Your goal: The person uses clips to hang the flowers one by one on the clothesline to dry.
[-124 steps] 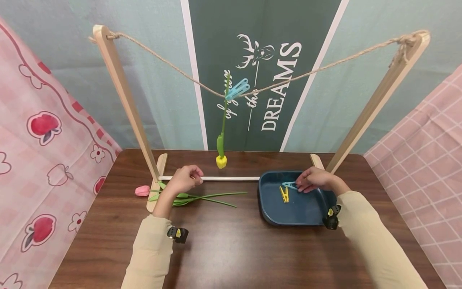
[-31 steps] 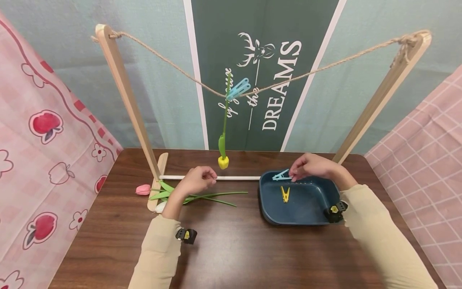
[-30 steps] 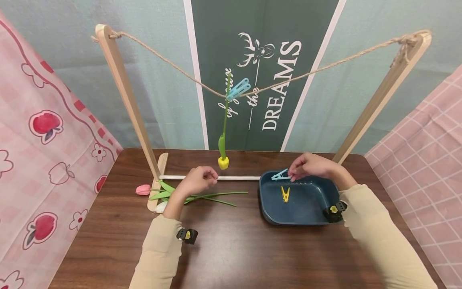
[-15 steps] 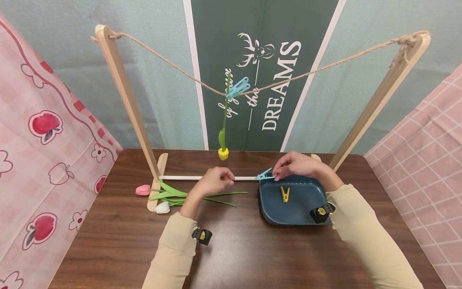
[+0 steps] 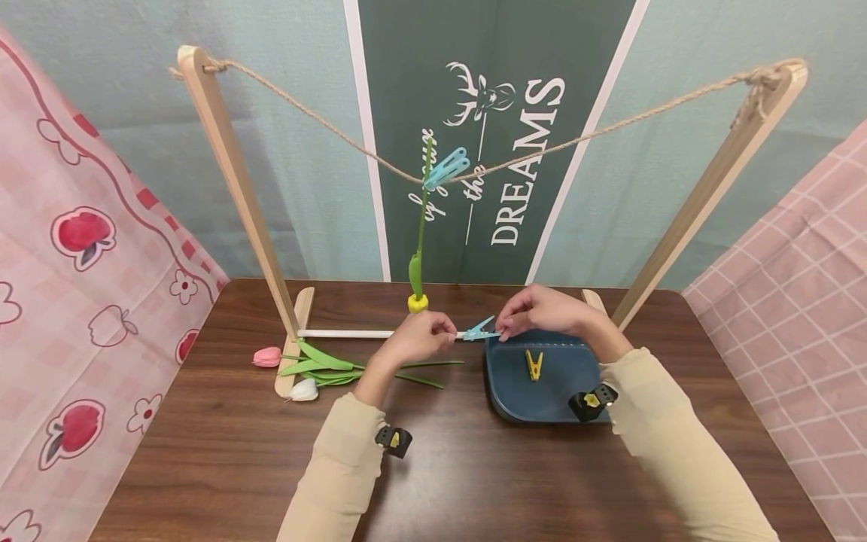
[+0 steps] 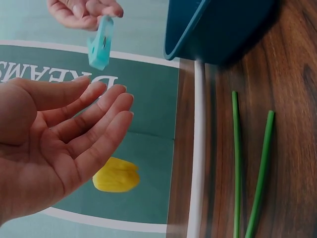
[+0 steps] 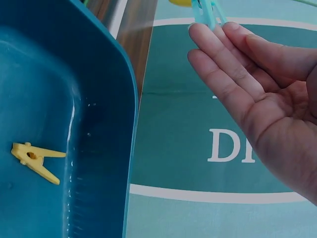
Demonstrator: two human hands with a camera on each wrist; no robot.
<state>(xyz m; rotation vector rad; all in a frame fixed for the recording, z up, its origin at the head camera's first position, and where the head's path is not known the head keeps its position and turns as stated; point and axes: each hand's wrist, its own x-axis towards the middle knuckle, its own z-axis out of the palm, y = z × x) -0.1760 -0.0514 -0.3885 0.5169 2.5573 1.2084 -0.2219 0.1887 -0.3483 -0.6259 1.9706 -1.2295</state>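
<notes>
Blue clip (image 6: 102, 43): head view, just below right of centre, pinched by right hand (image 5: 538, 310) | left hand (image 5: 421, 336): relaxed, narrow gap, near clip | basin (image 5: 542, 401), lower right: yellow clip (image 5: 534, 366) inside

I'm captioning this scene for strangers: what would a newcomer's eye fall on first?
Probably the yellow tulip hanging head-down at the center, clipped by a light-blue clothespin to the low point of a sagging rope. Next, lower down, the right hand pinches a second clothespin near the left hand. A yellow clothespin lies in the blue tray.
</notes>
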